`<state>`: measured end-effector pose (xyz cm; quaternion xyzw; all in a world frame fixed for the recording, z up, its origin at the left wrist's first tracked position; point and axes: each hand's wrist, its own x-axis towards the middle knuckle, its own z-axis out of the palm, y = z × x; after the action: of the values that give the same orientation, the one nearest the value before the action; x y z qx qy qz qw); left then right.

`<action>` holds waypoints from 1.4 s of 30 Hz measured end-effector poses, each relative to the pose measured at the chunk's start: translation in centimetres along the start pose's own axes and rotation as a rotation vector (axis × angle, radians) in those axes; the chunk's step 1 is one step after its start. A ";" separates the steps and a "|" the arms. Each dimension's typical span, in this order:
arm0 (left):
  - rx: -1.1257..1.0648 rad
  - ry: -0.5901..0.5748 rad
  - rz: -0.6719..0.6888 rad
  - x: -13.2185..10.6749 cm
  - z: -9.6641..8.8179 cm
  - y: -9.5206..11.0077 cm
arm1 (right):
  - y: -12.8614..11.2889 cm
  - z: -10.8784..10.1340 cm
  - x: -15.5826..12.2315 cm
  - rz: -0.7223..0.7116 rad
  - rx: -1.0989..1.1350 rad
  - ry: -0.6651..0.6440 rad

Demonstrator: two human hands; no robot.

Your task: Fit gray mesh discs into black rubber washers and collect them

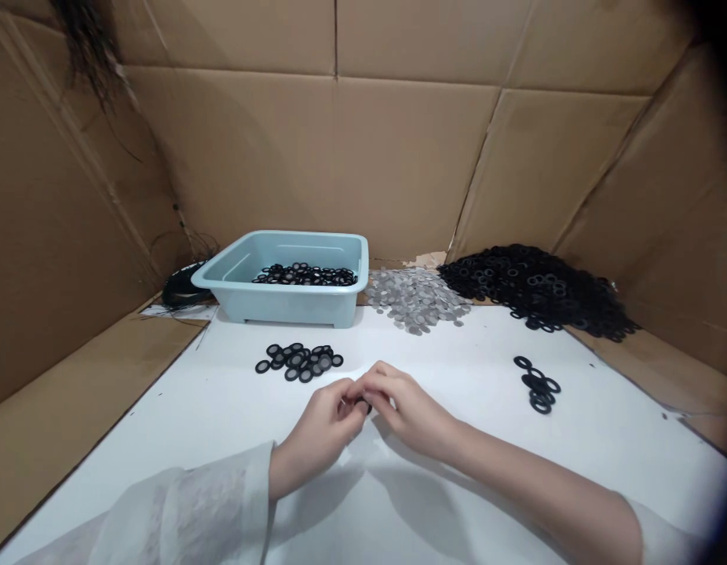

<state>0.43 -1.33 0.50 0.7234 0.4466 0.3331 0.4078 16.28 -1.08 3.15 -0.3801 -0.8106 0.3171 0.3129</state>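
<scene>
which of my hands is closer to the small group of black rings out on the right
Right. Your right hand is left of the small group of black rings, apart from them; your left hand is farther left, beyond the right one.

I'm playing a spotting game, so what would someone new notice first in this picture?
Probably the pale-blue tub at the back left, with dark rings inside, and the big heap of black rings at the back right. Between them lies a pile of small grey discs. Near the middle, over the white tabletop, the person's left grip and right grip meet around a small black piece, mostly hidden.
</scene>
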 end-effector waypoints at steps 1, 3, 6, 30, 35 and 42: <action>0.021 0.040 -0.001 0.2 -0.4 0.2 | 0.1 -0.6 -0.2 0.002 -0.030 0.029; 0.073 0.155 -0.019 1.0 -1.7 0.3 | 0.7 -2.5 -0.8 0.048 -0.133 0.101; 0.193 0.323 -0.027 2.6 -4.4 -0.1 | 2.7 -6.2 -3.0 0.198 -0.406 0.175; 0.583 0.208 0.349 1.3 -2.3 0.2 | 11.0 -14.1 -9.5 0.713 -0.865 0.187; 0.427 0.079 0.281 -0.2 -0.9 1.1 | 6.7 -11.3 -6.9 0.430 -0.612 0.241; 0.113 -0.084 0.064 -1.0 0.4 1.3 | 0.1 -1.5 -3.5 -0.148 -0.362 -0.020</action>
<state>0.88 -2.69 1.34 0.7726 0.4238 0.2897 0.3737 19.20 -3.46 3.08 -0.3662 -0.8833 0.1458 0.2538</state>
